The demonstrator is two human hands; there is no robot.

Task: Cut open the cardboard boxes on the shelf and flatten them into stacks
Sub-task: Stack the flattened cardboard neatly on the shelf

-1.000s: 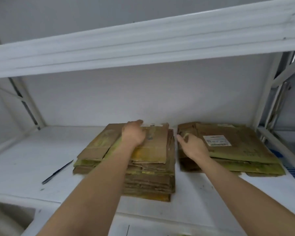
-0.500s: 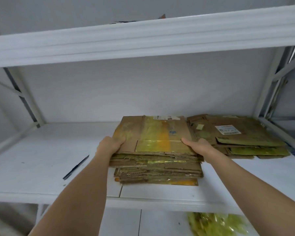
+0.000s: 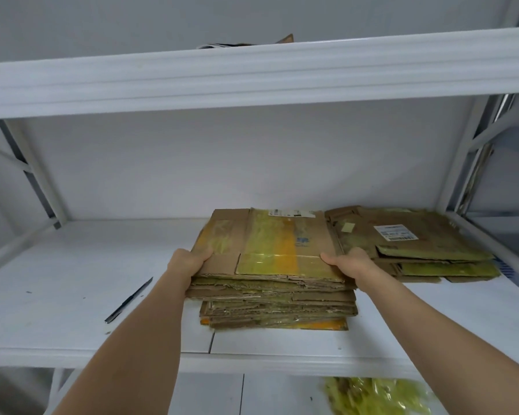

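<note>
On the shelf [image 3: 57, 310], both hands grip the taped (yellow, frayed) cardboard stack [image 3: 273, 283].

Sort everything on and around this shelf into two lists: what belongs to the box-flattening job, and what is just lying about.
Part of the job:
- near stack of flattened cardboard, gripped at its sides by the left hand and right hand
- second flattened stack, to its right
- dark cutter lying on the shelf

Lying about:
- yellow-green scraps below the shelf
- cardboard corner on the upper shelf

Crumpled yellow-green plastic [image 3: 378, 395] below, white wall [image 3: 222, 163] behind.
</note>
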